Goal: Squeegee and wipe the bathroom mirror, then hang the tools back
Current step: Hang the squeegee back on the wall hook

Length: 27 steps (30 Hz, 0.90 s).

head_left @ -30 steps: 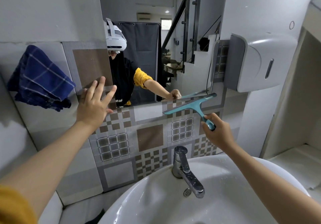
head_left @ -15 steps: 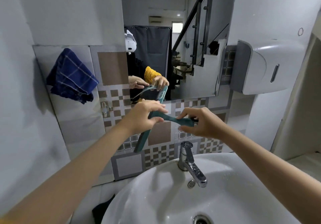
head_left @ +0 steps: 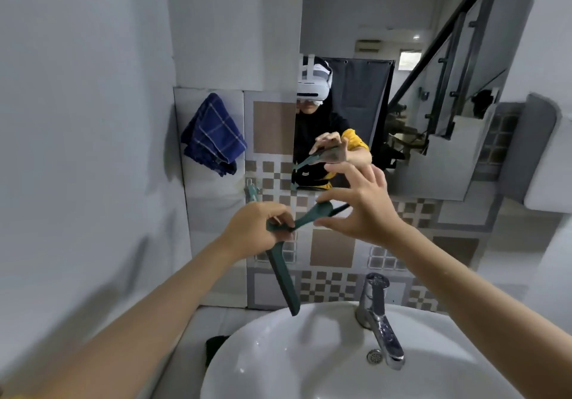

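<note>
A teal squeegee [head_left: 283, 278] is held in front of the tiled wall, its blade running steeply from near a wall hook [head_left: 249, 182] down to the sink rim. My left hand [head_left: 257, 231] is shut on it where the blade meets the handle. The handle points right between the thumb and fingers of my right hand [head_left: 356, 206], whose fingers are spread apart around it without gripping. The mirror [head_left: 433, 138] hangs above and reflects both hands. A dark blue checked cloth [head_left: 213, 135] hangs on the wall left of the mirror.
A white sink [head_left: 278, 358] with a chrome tap [head_left: 379, 318] lies directly below my hands. A white wall dispenser [head_left: 548, 163] juts out at the right. A plain wall stands close on the left.
The squeegee has passed from my right hand to my left. My left hand left the wall and gripped it near the blade. My right hand's fingers have opened off the handle. The view has shifted left.
</note>
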{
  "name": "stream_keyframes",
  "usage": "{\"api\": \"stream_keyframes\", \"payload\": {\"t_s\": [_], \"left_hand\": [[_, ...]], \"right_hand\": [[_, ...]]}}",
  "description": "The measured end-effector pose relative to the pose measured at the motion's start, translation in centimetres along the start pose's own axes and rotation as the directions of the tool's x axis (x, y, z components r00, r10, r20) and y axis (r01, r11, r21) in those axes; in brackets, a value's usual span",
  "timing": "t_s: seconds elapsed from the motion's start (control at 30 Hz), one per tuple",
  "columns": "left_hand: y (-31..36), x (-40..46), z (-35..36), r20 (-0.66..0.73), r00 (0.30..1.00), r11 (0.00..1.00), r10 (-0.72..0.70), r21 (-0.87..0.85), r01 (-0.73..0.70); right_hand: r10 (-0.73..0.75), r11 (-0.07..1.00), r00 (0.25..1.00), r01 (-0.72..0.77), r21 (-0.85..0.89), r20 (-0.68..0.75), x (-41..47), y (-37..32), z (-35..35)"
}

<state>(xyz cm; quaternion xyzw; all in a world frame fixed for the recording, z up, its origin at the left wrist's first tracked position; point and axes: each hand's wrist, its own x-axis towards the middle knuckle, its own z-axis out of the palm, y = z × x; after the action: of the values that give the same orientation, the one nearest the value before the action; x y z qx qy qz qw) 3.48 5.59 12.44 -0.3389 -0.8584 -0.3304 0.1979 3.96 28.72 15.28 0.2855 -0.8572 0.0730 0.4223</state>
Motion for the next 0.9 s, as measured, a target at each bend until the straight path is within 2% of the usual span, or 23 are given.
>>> {"api": "stream_keyframes", "payload": {"t_s": [0.07,0.13,0.17,0.23,0.3,0.33,0.53,0.9], "left_hand": [[-0.6,-1.0,-0.1,-0.056,0.995,0.996,-0.082,-0.030,0.080],[-1.3,-2.1,-0.1,-0.114,0.984,0.990,-0.135,-0.046,0.130],[-1.6,-2.6,-0.1,-0.137,0.978,0.987,-0.155,-0.057,0.149],[-2.3,-3.6,0.2,-0.165,0.968,0.981,-0.190,-0.079,0.179],[-3.3,-4.5,0.7,-0.172,0.959,0.973,-0.225,-0.099,0.211],[-3.8,-4.9,1.0,-0.168,0.955,0.967,-0.246,-0.104,0.231],[-7.3,-6.9,3.1,-0.154,0.938,0.948,-0.309,-0.127,0.291],[-12.6,-6.9,6.4,-0.229,0.906,0.928,-0.356,-0.205,0.312]], "right_hand": [[0.080,0.996,0.989,-0.076,0.037,-0.123,0.4,-1.0,1.3],[0.197,0.963,0.963,-0.155,0.222,-0.182,0.9,-2.2,2.6],[0.287,0.904,0.947,-0.217,0.367,-0.147,1.2,-2.9,3.2],[0.442,0.706,0.897,-0.360,0.610,0.018,1.6,-4.2,4.4],[0.476,0.547,0.868,-0.419,0.725,0.143,1.9,-5.3,5.8],[0.470,0.505,0.867,-0.417,0.756,0.164,2.0,-5.7,6.5],[0.470,0.416,0.849,-0.454,0.788,0.241,1.8,-7.2,10.8],[0.441,0.376,0.826,-0.524,0.764,0.350,3.7,-6.1,17.5]]}}
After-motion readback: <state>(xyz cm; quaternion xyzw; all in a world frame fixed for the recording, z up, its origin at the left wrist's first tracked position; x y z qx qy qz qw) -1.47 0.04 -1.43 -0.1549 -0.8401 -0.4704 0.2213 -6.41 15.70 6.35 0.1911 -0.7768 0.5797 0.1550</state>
